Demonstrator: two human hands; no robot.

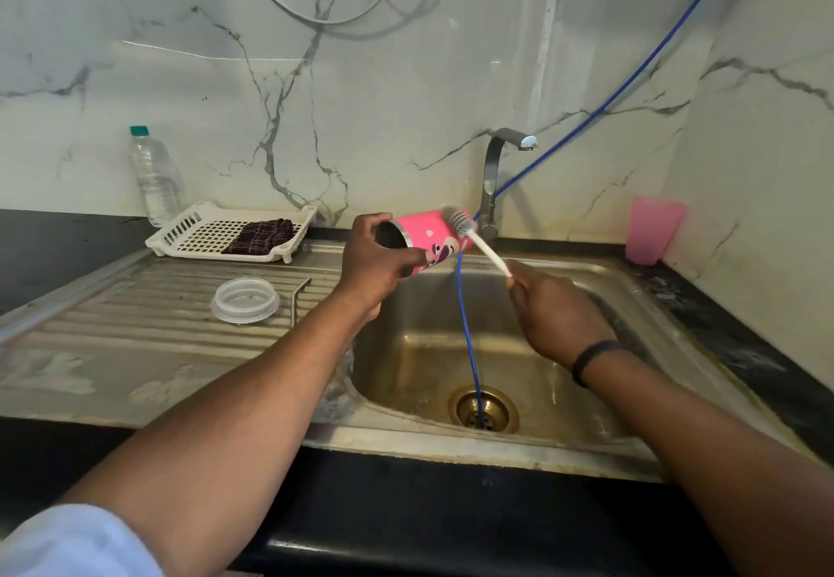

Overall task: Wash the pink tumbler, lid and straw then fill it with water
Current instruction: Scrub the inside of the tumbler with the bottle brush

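Over the sink (586,269), left hand (374,260) grips pink tumbler (426,233), right hand (555,310) grips brush (474,238); no legible writing.

Arms: two forearms (252,400), both bare from elbow to wrist.
Left sleeve (76,540): pale, whitish-blue cloth, seen only at the lower left corner, ending above the elbow; soft folds, no visible print.
Right wrist: a narrow black band (591,357) worn snug round it, plain, with no face or marking to be made out.
Right upper arm: out of view, so any sleeve there cannot be told.
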